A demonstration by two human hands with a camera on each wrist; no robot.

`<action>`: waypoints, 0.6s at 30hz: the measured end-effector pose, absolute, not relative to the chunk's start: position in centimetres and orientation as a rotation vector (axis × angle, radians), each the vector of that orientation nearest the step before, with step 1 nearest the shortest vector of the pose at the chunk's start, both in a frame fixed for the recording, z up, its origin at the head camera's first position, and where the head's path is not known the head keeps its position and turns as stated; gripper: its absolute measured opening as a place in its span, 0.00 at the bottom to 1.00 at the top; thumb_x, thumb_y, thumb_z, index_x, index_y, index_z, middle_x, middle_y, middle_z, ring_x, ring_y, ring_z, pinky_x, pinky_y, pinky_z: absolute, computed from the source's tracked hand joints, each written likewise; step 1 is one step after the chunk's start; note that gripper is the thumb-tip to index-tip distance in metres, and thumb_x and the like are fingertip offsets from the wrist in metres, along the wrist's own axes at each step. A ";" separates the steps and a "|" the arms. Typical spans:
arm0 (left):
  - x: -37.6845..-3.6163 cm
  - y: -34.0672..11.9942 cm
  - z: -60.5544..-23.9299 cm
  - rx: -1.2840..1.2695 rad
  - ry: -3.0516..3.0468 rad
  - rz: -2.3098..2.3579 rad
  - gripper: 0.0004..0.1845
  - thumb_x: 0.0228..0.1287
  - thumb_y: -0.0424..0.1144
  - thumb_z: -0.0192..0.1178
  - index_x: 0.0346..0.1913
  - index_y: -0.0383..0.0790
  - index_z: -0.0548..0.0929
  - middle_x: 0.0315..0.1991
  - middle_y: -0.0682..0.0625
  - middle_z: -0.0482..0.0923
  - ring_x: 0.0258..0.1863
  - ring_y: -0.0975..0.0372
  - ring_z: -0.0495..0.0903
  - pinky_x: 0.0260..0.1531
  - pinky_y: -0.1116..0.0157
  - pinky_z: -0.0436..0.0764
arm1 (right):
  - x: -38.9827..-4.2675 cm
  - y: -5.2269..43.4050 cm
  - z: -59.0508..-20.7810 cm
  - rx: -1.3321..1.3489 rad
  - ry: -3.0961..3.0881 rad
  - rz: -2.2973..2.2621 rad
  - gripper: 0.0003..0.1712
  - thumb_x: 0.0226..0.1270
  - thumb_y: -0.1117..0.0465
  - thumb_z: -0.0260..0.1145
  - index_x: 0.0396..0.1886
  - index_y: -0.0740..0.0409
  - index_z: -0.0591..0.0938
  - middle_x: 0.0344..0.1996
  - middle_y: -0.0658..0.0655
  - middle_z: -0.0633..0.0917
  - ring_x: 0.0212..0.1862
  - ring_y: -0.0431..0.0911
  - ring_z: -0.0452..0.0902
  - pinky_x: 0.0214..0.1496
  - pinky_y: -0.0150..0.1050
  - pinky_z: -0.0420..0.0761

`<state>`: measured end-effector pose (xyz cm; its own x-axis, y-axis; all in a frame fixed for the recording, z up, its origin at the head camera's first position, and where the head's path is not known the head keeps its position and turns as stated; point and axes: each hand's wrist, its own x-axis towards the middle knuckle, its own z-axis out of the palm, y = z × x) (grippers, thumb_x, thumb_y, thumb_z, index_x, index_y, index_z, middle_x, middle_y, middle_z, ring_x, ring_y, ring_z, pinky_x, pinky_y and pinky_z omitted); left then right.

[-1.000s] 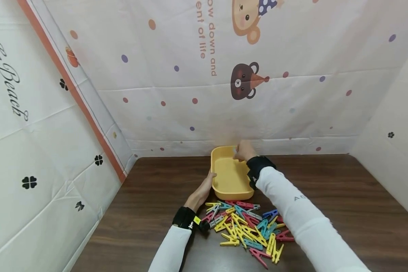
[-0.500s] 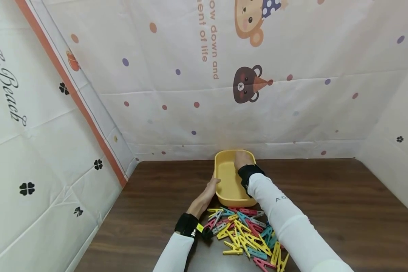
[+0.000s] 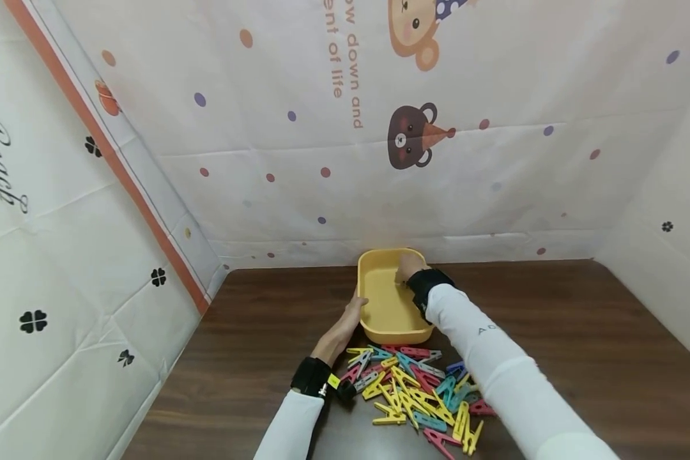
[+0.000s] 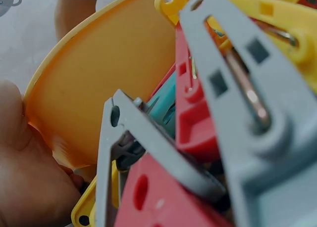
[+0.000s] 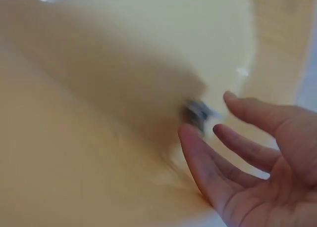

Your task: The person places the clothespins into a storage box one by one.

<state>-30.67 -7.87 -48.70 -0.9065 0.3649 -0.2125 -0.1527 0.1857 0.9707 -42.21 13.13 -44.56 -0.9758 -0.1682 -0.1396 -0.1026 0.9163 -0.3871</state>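
A yellow plastic tub (image 3: 386,313) stands against the back wall. My left hand (image 3: 339,329) grips its left wall, with the thumb over the rim and the other fingers outside. Inside the tub's far right corner is my right hand (image 3: 409,266). In the right wrist view its thumb and fingers are spread apart. A small blurred grey object (image 5: 196,113), perhaps a clothespin, is in the tub just off those fingertips. In front of the tub lies a heap of clothespins (image 3: 405,393) in yellow, red, blue and grey. A grey clothespin (image 4: 111,153) fills part of the left wrist view.
The dark wood table (image 3: 253,358) extends on both sides of the tub. A printed white sheet (image 3: 299,191) rises at the back, and sheets also hang at the left and right. The clothespin heap lies between the forearms.
My right hand has gone from above the tub's far right rim down into its far right corner. Its fingers are now apart. My left hand keeps its grip on the tub.
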 end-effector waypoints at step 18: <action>-31.1 -7.7 -48.1 0.198 2.065 1.772 0.37 0.79 0.48 0.35 0.83 0.55 0.32 0.85 0.47 0.29 0.84 0.51 0.31 0.79 0.43 0.40 | -29.6 20.8 -19.8 -0.380 2.790 -0.488 0.23 0.77 0.58 0.60 0.55 0.77 0.79 0.31 0.61 0.83 0.37 0.53 0.84 0.40 0.44 0.88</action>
<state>-31.13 -7.72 -48.05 -0.9057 0.3661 -0.2137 -0.1558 0.1814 0.9710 -29.64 20.77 -19.79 -0.9252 -0.3024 -0.2292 -0.2067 0.9082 -0.3639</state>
